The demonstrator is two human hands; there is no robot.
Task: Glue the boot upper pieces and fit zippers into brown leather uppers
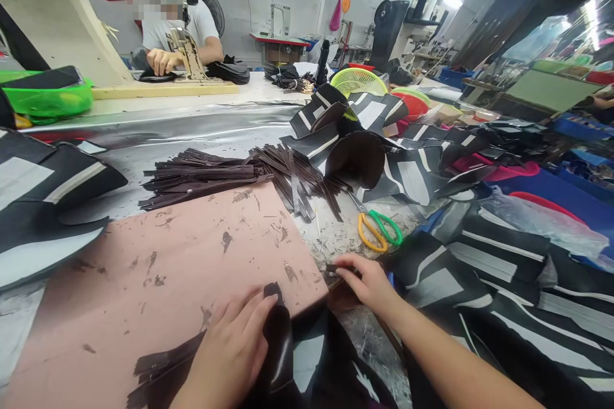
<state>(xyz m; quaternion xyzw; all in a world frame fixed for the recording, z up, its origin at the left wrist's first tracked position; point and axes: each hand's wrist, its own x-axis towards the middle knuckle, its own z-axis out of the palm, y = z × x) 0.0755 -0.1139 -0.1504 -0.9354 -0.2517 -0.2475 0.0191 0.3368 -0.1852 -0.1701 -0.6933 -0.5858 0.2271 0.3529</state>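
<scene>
My left hand [237, 335] is over the near edge of a pink board [192, 255], its fingers closed on the edge of a shiny dark leather piece [279, 348] that hangs toward me. A white patch backs part of that piece. Out to the right, my right hand [367, 280] pinches the end of a small dark strip [332, 267] between thumb and finger, just past the board's corner. Scissors [377, 227] with one orange and one green handle lie beyond it. Dark brown strips [167, 358], which look like zippers, lie partly under my left forearm.
A bigger heap of dark brown strips [206, 172] lies behind the board. Black leather pieces with white strips [412, 172] are piled at the back, left and right. Across the table, a person [165, 61] works at a sewing machine [185, 54]. A green basket [48, 99] stands left.
</scene>
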